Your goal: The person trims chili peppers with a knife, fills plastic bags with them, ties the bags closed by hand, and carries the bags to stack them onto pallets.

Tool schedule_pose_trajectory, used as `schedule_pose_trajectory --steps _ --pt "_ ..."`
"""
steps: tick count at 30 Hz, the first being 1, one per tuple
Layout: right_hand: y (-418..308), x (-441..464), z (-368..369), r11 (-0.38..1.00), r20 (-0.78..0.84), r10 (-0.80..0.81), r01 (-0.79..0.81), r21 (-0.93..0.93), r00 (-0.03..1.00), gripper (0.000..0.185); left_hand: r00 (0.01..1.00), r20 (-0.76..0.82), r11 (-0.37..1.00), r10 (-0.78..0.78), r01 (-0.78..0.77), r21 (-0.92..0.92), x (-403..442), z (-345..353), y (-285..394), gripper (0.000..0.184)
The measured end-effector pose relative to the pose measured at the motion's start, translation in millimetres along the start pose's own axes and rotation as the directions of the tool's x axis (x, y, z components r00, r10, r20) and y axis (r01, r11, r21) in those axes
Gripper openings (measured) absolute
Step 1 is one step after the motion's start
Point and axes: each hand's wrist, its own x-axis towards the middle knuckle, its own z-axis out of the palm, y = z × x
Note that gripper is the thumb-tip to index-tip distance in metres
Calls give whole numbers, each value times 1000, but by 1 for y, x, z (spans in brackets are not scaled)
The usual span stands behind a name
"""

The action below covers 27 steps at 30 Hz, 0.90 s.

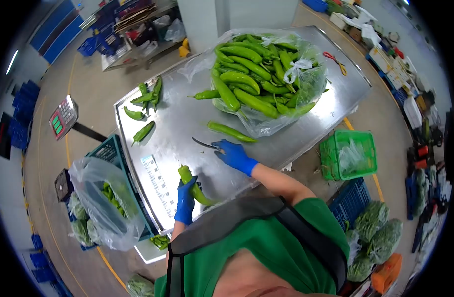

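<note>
My left hand (185, 202), in a blue glove, is closed around a long green pepper (186, 174) near the front edge of the metal table (180, 111). The pepper's stem end points away from me. My right hand (235, 157), also gloved in blue, grips a small knife (203, 143) whose thin curved blade points left. Most of its handle is hidden by the fingers. Just beyond the knife lies a single green pepper (231, 131). A large clear plastic bag (259, 127) full of green peppers (247, 64) spreads open at the table's far side.
Several smaller peppers (144, 131) lie at the table's left. A sheet of labels (157, 185) is near the left edge, red-handled scissors (335, 63) at the far right. Left stand a scale display (63, 118) and a bag-lined crate (119, 148); right, a green basket (331, 161).
</note>
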Motion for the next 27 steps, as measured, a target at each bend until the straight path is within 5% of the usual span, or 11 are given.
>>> schedule_pose_trajectory --steps 4,9,11,13,14,16,18,20,23,25,27 --pt "-11 26 -125 970 -544 224 -239 44 808 18 966 43 900 254 -253 355 118 -13 -39 58" --pt "63 83 -175 547 -399 139 -406 -732 906 33 919 97 353 382 -242 904 166 16 -44 69" --pt "74 82 -178 673 -414 -29 -288 -681 910 31 755 200 248 625 -435 866 137 44 -15 67" --pt "67 81 -190 793 -471 -148 -179 -582 870 35 640 290 289 712 -643 709 112 75 15 56" --pt "45 79 -201 876 -555 -56 -227 -427 830 38 822 322 612 470 -566 551 89 99 39 47" --pt "0 74 -219 957 -659 160 -278 -79 735 44 721 624 712 301 -605 357 66 138 61 41" --pt "-11 57 -220 934 -663 355 -231 271 659 45 325 746 193 582 -946 262 26 203 98 53" --pt "-42 23 -218 785 -501 597 -329 525 627 42 175 720 -79 672 -949 305 3 259 112 65" --pt "-51 -20 -209 641 -392 673 -229 733 628 35 404 839 178 365 -915 363 17 290 75 75" --pt "-29 -54 -232 837 -585 537 -301 456 608 33 620 781 761 71 -541 360 26 304 54 72" --pt "-37 -76 -264 888 -762 231 -451 -88 604 39 604 765 909 -222 -156 387 28 323 40 60"
